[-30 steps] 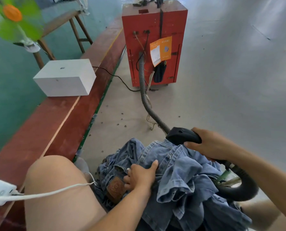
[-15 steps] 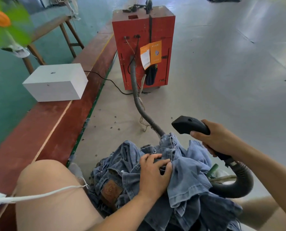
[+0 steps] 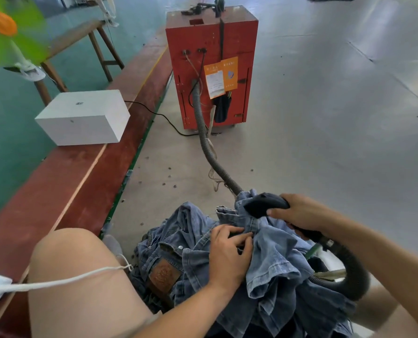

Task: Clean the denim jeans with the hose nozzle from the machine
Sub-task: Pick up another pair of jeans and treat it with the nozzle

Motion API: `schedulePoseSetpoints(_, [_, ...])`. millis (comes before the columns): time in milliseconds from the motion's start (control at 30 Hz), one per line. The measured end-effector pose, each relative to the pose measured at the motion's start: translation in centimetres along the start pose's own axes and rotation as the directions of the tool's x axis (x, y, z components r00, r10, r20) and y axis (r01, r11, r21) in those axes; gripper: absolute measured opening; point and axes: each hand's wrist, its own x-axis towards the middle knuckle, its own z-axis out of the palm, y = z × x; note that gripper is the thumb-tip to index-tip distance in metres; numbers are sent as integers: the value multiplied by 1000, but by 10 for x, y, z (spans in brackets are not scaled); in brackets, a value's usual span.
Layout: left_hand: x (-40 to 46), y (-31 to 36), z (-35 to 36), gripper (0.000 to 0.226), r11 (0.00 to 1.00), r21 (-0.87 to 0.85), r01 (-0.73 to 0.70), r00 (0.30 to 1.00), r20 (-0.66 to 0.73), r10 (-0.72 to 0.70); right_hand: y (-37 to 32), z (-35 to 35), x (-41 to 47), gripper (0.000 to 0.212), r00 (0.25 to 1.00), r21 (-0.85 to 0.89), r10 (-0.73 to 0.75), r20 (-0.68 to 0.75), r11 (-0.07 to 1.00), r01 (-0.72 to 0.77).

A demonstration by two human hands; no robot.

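A heap of blue denim jeans (image 3: 271,269) lies on my lap, its brown leather patch (image 3: 164,274) facing up. My left hand (image 3: 230,252) rests on top of the heap and pinches a fold of denim near the waistband. My right hand (image 3: 303,213) grips the black hose nozzle (image 3: 259,206), whose tip touches a raised edge of the jeans just above my left hand. A ribbed grey hose (image 3: 208,152) runs from the nozzle, loops at my right and leads back to the red machine (image 3: 210,64) on the floor ahead.
A long red-brown bench (image 3: 81,172) runs along the left with a white box (image 3: 83,117) on it. A wooden stool (image 3: 81,45) and a green fan (image 3: 5,32) stand far left. My bare knee (image 3: 71,264) and a white cord (image 3: 64,280) are low left. Grey floor (image 3: 337,118) spreads to the right.
My right hand has lowered the nozzle from the air onto the jeans' raised edge. My left hand has shifted right and up along the denim and gathered a fold.
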Motion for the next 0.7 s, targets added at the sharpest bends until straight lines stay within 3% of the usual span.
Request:
schedulePoseSetpoints(100, [0,-2,0,13,999,-45,-7,1000,13,8,-5,-4,13,18,986,89,21,-165,996,-6])
schedulePoseSetpoints(167, [0,0,-2,19,977,-166,135,990,-13,-139,-5,-17,11,18,982,163,19,-190,987,13])
schedulePoseSetpoints(233, [6,-1,-3,41,818,-403,411,892,-7,-452,-7,-25,3,16,995,148,-36,-96,988,50])
schedulePoseSetpoints(300, [15,-6,-3,47,553,-580,598,748,157,-645,-14,-22,-7,15,993,88,-102,65,991,96])
schedulePoseSetpoints(367, [20,-14,-3,27,436,-614,657,711,313,-630,-24,-12,-8,18,972,53,-127,196,992,119])
schedulePoseSetpoints(433, [18,-16,-4,16,382,-646,661,715,386,-583,-33,-1,1,18,972,11,-110,207,994,110])
schedulePoseSetpoints(600, [17,-15,0,16,253,-717,650,702,437,-563,-35,-9,19,12,998,89,-61,34,994,57])
schedulePoseSetpoints(700, [20,-17,0,18,259,-718,646,703,428,-568,-27,-25,9,8,978,141,-87,187,988,61])
